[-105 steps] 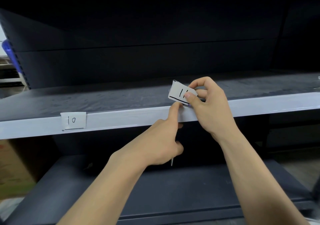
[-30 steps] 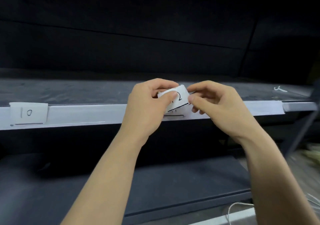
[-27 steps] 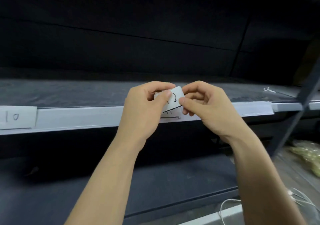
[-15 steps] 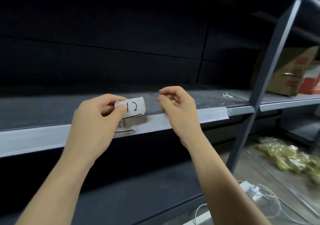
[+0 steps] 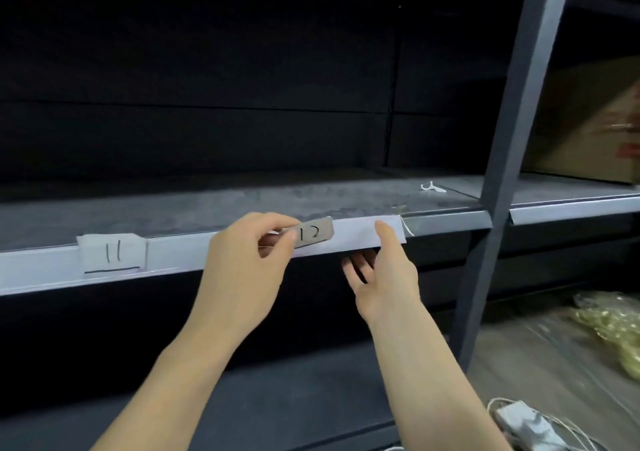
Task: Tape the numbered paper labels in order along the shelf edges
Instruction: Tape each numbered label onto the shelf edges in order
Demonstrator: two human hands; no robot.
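Hands meet at the pale shelf edge [image 5: 180,253] of a dark store rack. The left hand [image 5: 242,270] pinches label 12 [image 5: 313,233] between thumb and forefinger, its grip narrow on the paper's left end. The slip is near the middle of the frame, slightly tilted, level with the top of the edge. Whether it touches the edge cannot be told. At nine o'clock from it, label 11 [image 5: 112,254], underlined in black, lies flat on the same edge and folds over its top lip. The right hand [image 5: 384,277], at four o'clock from label 12, holds nothing. Its grip is wide, with one finger resting on the front of the edge and the others spread below it. A grey post [image 5: 502,173] crosses the shelf at three o'clock. A small white plastic piece [image 5: 433,187] lies on the shelf board at one o'clock. A cardboard box [image 5: 588,131] stands beyond the post at two o'clock. On the floor are a blurred yellow bag [image 5: 616,329] at four o'clock and an adapter [image 5: 526,426] with white cable at five.
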